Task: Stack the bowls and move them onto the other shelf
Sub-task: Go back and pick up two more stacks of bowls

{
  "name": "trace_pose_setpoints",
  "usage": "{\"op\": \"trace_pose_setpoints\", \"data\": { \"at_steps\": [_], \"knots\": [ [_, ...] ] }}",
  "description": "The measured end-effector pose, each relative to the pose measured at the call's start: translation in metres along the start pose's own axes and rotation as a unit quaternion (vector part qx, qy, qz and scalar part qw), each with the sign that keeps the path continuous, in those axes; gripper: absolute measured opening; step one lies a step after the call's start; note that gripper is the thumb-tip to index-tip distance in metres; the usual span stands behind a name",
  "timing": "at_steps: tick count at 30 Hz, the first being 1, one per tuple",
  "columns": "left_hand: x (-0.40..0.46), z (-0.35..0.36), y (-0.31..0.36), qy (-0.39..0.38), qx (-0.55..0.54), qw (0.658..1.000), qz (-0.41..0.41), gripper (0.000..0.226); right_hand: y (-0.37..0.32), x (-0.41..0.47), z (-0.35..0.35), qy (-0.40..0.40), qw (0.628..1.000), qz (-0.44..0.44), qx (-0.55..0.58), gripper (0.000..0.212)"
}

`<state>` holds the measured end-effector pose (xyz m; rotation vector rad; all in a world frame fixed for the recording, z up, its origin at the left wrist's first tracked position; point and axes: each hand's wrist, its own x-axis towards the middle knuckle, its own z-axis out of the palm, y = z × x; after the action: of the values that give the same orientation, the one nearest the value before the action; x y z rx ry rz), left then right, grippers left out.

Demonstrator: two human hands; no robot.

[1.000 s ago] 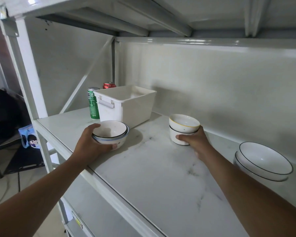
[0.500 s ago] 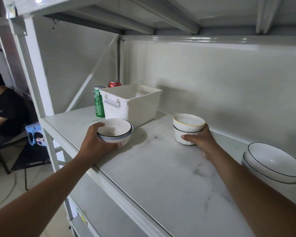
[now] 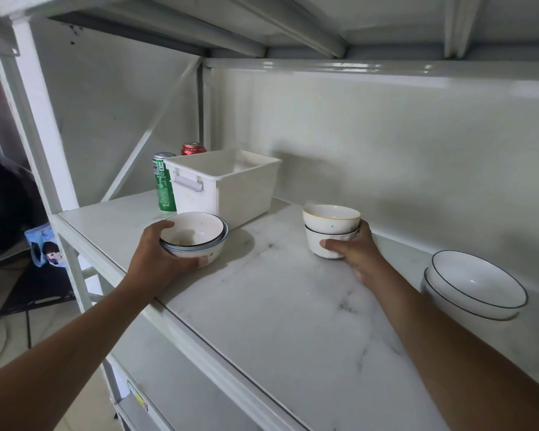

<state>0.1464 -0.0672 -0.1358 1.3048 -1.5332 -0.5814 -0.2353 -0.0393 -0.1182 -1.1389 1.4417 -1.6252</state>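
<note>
My left hand [image 3: 156,259] grips a stack of two shallow blue-rimmed bowls [image 3: 196,236] near the front edge of the marble shelf [image 3: 293,321]. My right hand [image 3: 355,253] is closed around a stack of two small white bowls [image 3: 330,231], the upper one yellow-rimmed, further back on the same shelf. Both stacks appear to rest on or just above the shelf; I cannot tell which. A third stack of two large black-rimmed white bowls [image 3: 476,286] sits untouched at the far right.
A white plastic bin [image 3: 231,181] with a grey handle stands behind the left stack, with a green can [image 3: 163,181] and a red can [image 3: 193,148] beside it. A white upright post [image 3: 38,119] frames the left. A lower shelf [image 3: 175,384] shows below. A person sits at far left.
The view has shifted slightly. Both hands keep their hold on their bowl stacks, with little movement of either stack on the shelf.
</note>
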Motion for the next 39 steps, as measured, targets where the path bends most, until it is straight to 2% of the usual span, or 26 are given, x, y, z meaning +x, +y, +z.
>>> {"op": "trace_pose_setpoints", "data": {
  "at_steps": [12,22,33,39],
  "knots": [
    [-0.001,-0.001,0.005,-0.016,-0.003,1.000,-0.009,0.096,-0.002,-0.006,0.003,0.025,0.997,-0.005,0.078,0.105],
    [-0.006,-0.005,0.017,-0.046,-0.049,0.998,-0.019,0.102,-0.018,-0.018,0.023,-0.007,0.994,-0.034,0.105,0.107],
    [-0.009,0.020,0.033,-0.113,-0.164,0.980,0.011,0.103,-0.019,-0.053,0.038,-0.030,0.994,-0.014,0.104,0.113],
    [-0.014,0.035,0.038,-0.165,-0.217,0.962,0.023,0.098,-0.022,-0.078,0.032,-0.030,0.994,-0.005,0.106,0.105]
  ]
}}
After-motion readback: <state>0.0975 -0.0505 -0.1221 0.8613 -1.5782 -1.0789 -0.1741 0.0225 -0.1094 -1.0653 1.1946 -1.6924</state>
